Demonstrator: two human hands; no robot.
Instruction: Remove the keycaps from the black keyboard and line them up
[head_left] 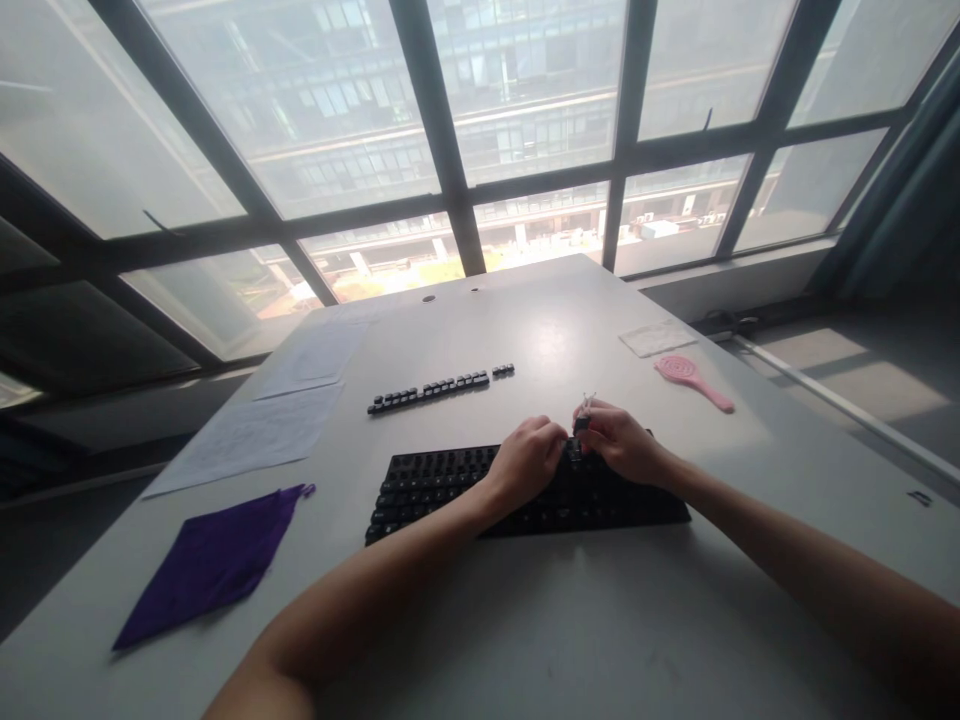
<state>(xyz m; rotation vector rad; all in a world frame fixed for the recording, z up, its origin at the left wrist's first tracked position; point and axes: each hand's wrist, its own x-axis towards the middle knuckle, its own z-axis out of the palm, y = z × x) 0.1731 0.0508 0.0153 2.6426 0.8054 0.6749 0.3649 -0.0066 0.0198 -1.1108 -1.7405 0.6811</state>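
Observation:
A black keyboard (442,485) lies on the white table in front of me. Its upper rows have bare switches where keycaps are off. My right hand (611,438) is closed on a small keycap puller (588,400) at the keyboard's back edge; thin wire prongs point up, with a dark piece at their lower end. My left hand (529,455) rests over the middle of the keyboard, its fingers curled close to the right hand. What its fingertips pinch, if anything, is hidden. Behind the keyboard, removed keycaps (431,390) stand in a row, with a few more keycaps (503,370) at its right end.
A purple drawstring pouch (210,560) and paper sheets (277,430) lie on the left. To the right are a pink hairbrush (691,380) and a flat white packet (656,338). The white table (525,630) reaches toward large windows.

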